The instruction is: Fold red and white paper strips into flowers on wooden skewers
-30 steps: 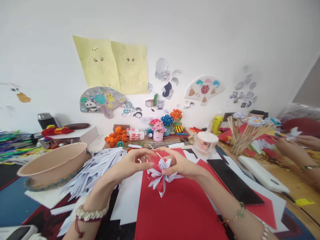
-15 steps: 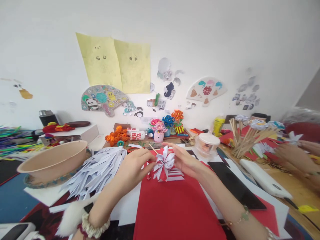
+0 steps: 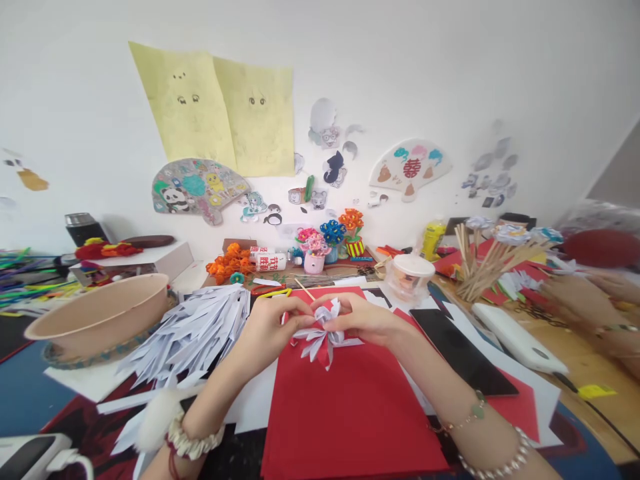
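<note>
A white folded-paper flower [image 3: 315, 341] with a little red in it is between my two hands, above a stack of red paper [image 3: 345, 413]. From behind the flower a thin wooden stick [image 3: 303, 289] juts up and left. My left hand [image 3: 276, 325] pinches the flower's left side near the stick, its fingers closed. On the other side, my right hand [image 3: 364, 319] grips the upper petals between thumb and fingers. Left of my left hand lies a heap of folded white paper strips [image 3: 195, 333]. The fingertips partly hide the flower's centre.
A beige basin [image 3: 100, 313] sits at left. At right lie a black phone [image 3: 463, 350] and a white power bank [image 3: 519, 338], near a lidded plastic cup [image 3: 411, 273]. Small craft flowers [image 3: 315, 248] line the back. Another person's blurred hands [image 3: 580, 303] are at far right.
My right hand has closed in over the flower's upper petals. The flower has tilted and sits slightly lower. The view has shifted a little.
</note>
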A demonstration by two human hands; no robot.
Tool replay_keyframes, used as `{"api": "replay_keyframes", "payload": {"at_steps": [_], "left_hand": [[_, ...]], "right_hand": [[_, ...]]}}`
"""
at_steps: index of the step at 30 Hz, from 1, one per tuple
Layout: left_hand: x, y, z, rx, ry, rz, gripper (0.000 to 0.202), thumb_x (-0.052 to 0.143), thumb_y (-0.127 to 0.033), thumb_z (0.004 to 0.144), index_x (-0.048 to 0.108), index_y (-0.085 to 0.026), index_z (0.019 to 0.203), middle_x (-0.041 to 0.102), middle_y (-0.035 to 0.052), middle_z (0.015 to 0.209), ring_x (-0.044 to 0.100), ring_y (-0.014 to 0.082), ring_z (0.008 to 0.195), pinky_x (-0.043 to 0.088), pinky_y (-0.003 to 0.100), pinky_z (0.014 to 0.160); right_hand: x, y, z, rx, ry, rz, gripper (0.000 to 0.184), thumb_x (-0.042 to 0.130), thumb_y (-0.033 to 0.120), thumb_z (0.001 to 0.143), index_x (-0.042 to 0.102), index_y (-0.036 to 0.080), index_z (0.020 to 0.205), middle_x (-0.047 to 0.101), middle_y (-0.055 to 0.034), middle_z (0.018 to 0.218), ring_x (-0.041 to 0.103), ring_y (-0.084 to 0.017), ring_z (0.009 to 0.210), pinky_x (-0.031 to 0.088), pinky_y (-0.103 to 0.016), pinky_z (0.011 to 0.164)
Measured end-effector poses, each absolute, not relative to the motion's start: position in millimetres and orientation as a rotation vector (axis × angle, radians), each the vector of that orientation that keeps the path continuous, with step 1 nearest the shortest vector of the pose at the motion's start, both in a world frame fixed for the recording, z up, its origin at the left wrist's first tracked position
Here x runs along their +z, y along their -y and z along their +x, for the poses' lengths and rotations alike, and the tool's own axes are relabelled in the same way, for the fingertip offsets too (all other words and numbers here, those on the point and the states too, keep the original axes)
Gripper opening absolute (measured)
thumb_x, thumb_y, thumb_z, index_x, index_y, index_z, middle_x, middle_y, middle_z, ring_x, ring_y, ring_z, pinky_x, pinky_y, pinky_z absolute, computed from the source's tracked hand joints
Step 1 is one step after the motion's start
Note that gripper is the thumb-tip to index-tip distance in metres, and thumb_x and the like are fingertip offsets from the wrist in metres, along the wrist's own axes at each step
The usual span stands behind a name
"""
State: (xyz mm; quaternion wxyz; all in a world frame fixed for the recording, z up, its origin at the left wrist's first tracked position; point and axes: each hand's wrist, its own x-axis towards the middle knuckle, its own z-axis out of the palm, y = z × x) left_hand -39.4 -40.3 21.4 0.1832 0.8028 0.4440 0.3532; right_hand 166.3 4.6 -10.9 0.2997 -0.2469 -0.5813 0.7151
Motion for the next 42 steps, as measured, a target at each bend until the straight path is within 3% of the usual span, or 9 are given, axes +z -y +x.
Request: {"api": "replay_keyframes", "payload": {"at_steps": [10,15,25,34,42], "left_hand": [[23,42,-39,1.136,-1.257,2.222,0.016,0.062,-0.028,0.079,0.07,-0.02,0.067,0.071,0.0002,0.067,0.06,0.0147,0.062,0.042,0.024,0.062],[24,39,-49,1.244,-1.243,2.246,0.014,0.066,-0.026,0.079,0.071,-0.02,0.067,0.071,-0.001,0.066,0.061,0.0137,0.06,0.041,0.024,0.059],[21,37,-54,1.341,-1.101,2.532,0.011,0.065,-0.014,0.084,0.071,-0.021,0.079,0.073,-0.0022,0.074,0.063,0.0113,0.066,0.045,0.021,0.063],[26,39,-59,1.627,-0.987,2.654,0.015,0.064,-0.01,0.083,0.071,-0.022,0.076,0.07,-0.0026,0.067,0.059,0.0113,0.06,0.044,0.023,0.057],[33,43,-67,1.72,-1.045,2.584,0.017,0.063,-0.011,0.083,0.072,-0.024,0.076,0.071,-0.0033,0.07,0.062,0.0119,0.063,0.046,0.024,0.059]], "right_hand": [[-15,-8,166,1.927,1.5,-0.645,0.029,0.085,0.026,0.062,0.063,0.014,0.078,0.063,0.0023,0.069,0.055,-0.009,0.058,0.042,-0.022,0.057],[-12,-8,169,1.907,1.481,-0.687,0.034,0.087,0.025,0.058,0.063,0.014,0.079,0.063,0.0025,0.068,0.056,-0.009,0.056,0.043,-0.022,0.054],[-5,-5,170,1.593,1.659,-0.761,0.051,0.088,0.024,0.057,0.067,0.02,0.103,0.068,-0.0001,0.084,0.062,-0.014,0.071,0.048,-0.023,0.061],[5,4,169,1.354,1.66,-0.693,0.039,0.086,0.024,0.06,0.069,0.02,0.095,0.059,0.0036,0.077,0.056,-0.01,0.064,0.046,-0.02,0.056],[9,0,177,1.158,1.68,-0.722,0.031,0.085,0.022,0.061,0.07,0.02,0.088,0.062,0.0032,0.073,0.06,-0.013,0.067,0.047,-0.024,0.06]]}}
